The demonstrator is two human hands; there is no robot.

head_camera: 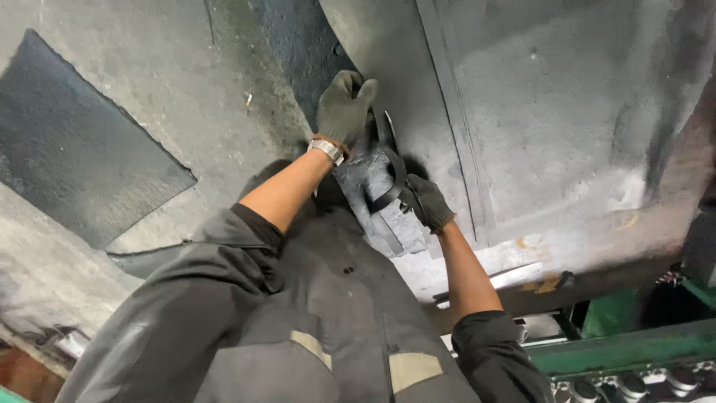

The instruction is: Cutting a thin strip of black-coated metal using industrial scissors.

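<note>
I look down past my own dark grey work jacket (298, 321) at a concrete floor. Both my hands wear dark gloves. My left hand (344, 108), with a metal watch on its wrist, is closed over the upper end of a grey, dusty block-shaped part (377, 205). A black strap (394, 175) loops around that part. My right hand (427, 201) grips the strap at the part's right side. What lies beneath the part is hidden.
A dark rubber mat (82, 149) lies on the floor at left. A large grey sheet (559, 112) covers the floor at right. A green metal frame (634, 347) with a row of sockets (634, 384) stands at lower right.
</note>
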